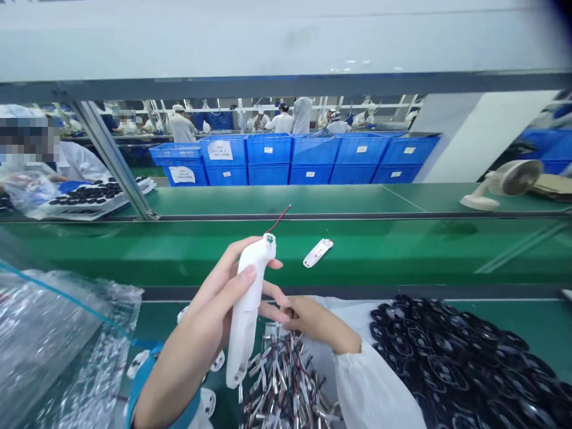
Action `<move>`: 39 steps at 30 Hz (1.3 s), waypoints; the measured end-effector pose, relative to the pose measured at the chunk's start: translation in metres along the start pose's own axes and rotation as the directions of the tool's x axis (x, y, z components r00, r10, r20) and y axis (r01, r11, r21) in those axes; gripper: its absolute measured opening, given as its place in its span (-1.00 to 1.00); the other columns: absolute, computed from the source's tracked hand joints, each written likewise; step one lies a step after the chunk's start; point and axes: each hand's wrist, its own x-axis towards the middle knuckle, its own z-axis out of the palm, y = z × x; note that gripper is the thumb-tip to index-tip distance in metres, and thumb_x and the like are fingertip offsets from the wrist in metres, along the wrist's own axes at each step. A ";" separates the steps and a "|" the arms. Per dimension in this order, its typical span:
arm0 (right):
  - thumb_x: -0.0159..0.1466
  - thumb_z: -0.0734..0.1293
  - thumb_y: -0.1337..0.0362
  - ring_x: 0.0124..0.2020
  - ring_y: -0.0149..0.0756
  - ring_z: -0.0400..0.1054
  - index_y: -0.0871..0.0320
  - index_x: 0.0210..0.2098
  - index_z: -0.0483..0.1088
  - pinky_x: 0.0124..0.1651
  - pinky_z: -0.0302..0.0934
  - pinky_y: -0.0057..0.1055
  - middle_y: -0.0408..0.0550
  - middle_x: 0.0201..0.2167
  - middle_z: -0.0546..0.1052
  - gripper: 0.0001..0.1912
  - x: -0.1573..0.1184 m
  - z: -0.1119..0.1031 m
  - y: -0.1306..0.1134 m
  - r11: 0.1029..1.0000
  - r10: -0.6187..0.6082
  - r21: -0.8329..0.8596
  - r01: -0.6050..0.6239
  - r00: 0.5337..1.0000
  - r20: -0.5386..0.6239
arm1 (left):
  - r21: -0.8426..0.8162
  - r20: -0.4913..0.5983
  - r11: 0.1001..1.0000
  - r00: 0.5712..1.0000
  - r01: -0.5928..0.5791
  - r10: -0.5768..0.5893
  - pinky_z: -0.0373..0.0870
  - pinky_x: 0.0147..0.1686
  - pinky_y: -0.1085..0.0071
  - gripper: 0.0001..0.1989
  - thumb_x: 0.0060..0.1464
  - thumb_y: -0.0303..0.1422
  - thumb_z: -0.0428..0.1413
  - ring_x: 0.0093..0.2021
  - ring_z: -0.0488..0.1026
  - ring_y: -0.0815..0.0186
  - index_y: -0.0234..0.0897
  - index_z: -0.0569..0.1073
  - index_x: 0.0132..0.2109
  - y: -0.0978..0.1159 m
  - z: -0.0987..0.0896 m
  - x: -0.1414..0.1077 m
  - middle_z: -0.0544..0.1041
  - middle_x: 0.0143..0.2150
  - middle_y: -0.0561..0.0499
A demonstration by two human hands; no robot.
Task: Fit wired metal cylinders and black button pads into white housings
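My left hand is shut around a long white plastic housing, holding it almost upright. A small green circuit board shows at the housing's top end, and a red wire rises from there. My right hand is curled just beside the housing, above a heap of silver cylinders with red and dark wires. Its fingertips are partly hidden, so I cannot tell whether they hold anything. A small white plastic part lies on the green belt ahead of my hands.
A mound of black round parts lies to the right, and a clear plastic bag lies to the left. White pieces lie near my left wrist. Beyond the green conveyor stand a small fan and blue crates. A co-worker sits at the left.
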 end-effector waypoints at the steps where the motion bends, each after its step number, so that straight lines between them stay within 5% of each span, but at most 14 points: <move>1: 0.17 0.40 0.53 -0.37 -0.38 0.35 0.18 -0.32 0.51 -0.33 0.06 -0.52 -0.19 -0.42 0.50 -0.85 0.000 0.000 0.000 1.000 0.008 -0.003 -0.008 1.000 -0.002 | 0.004 -0.005 1.000 1.000 0.018 -0.018 0.58 -0.27 0.45 -0.70 0.33 -0.14 0.15 -0.30 0.57 0.27 -0.14 0.48 0.11 -0.002 -0.002 0.003 0.54 -0.08 -0.06; 9: 0.30 0.25 0.54 -0.24 -0.29 0.36 0.17 -0.30 0.47 -0.20 0.06 -0.43 -0.06 -0.26 0.52 -0.79 -0.003 0.006 -0.002 0.991 0.039 -0.124 -0.040 0.999 -0.010 | -0.074 -0.132 0.995 0.989 0.064 -0.073 0.34 -0.39 0.53 -0.66 0.36 -0.14 0.11 -0.42 0.28 0.36 -0.30 0.51 0.08 -0.011 -0.022 0.020 0.46 -0.41 -0.02; 21: 0.33 0.16 0.61 -0.18 -0.16 0.41 0.23 -0.15 0.47 -0.14 0.13 -0.33 0.14 -0.11 0.51 -0.69 0.002 0.024 -0.009 0.951 0.101 -0.289 -0.111 0.994 -0.051 | -0.014 -0.029 0.999 0.999 0.044 -0.044 0.25 -0.54 0.57 -0.58 0.40 -0.02 0.05 -0.54 0.29 0.40 -0.26 0.45 0.13 -0.011 -0.028 0.021 0.43 -0.51 0.05; 26: 0.24 0.13 0.69 -0.11 -0.10 0.47 0.18 -0.08 0.47 -0.05 0.25 -0.30 0.14 -0.09 0.54 -0.55 -0.001 0.021 0.002 0.956 0.076 -0.280 -0.084 0.996 -0.037 | -0.073 -0.036 0.995 0.997 -0.065 0.062 0.34 -0.49 0.54 -0.67 0.42 -0.11 0.05 -0.50 0.40 0.42 -0.10 0.40 0.21 -0.012 -0.033 0.020 0.60 -0.18 -0.03; 30: 0.38 0.05 0.58 -0.09 -0.13 0.46 0.14 -0.03 0.47 0.01 0.31 -0.25 0.10 -0.11 0.53 -0.55 -0.033 -0.009 -0.004 0.978 -0.010 -0.208 -0.025 0.986 -0.164 | -0.025 -0.055 0.997 0.996 -0.078 0.077 0.33 -0.50 0.53 -0.66 0.42 -0.10 0.04 -0.49 0.39 0.43 -0.12 0.43 0.19 -0.012 -0.037 0.020 0.60 -0.06 -0.10; 33: 0.51 0.03 0.36 -0.16 -0.22 0.46 0.03 -0.01 0.44 -0.08 0.36 -0.31 -0.02 -0.16 0.52 -0.63 -0.070 -0.035 -0.030 0.996 -0.083 -0.061 0.064 0.919 -0.386 | 0.021 -0.074 0.997 0.995 -0.068 0.069 0.32 -0.50 0.53 -0.65 0.42 -0.07 0.03 -0.49 0.37 0.39 -0.10 0.43 0.19 -0.012 -0.035 0.019 0.60 -0.22 -0.04; 36: 0.56 0.08 0.10 -0.36 -0.28 0.44 -0.06 0.01 0.43 -0.39 0.29 -0.43 -0.12 -0.33 0.51 -0.68 -0.098 -0.047 -0.064 0.995 -0.025 0.058 0.077 0.787 -0.617 | 0.081 -0.102 0.996 0.994 -0.040 0.048 0.30 -0.50 0.53 -0.65 0.42 -0.05 0.03 -0.49 0.34 0.38 -0.10 0.44 0.18 -0.013 -0.031 0.020 0.57 -0.33 -0.01; 39: 0.55 0.11 0.07 -0.53 -0.34 0.32 -0.08 0.04 0.44 -0.55 0.15 -0.45 -0.18 -0.46 0.43 -0.70 -0.104 -0.048 -0.091 0.992 -0.042 0.048 0.117 0.667 -0.744 | 0.124 -0.072 0.992 0.997 -0.007 0.016 0.31 -0.49 0.54 -0.64 0.41 -0.04 0.03 -0.47 0.35 0.37 -0.08 0.45 0.18 -0.015 -0.024 0.022 0.56 -0.32 0.00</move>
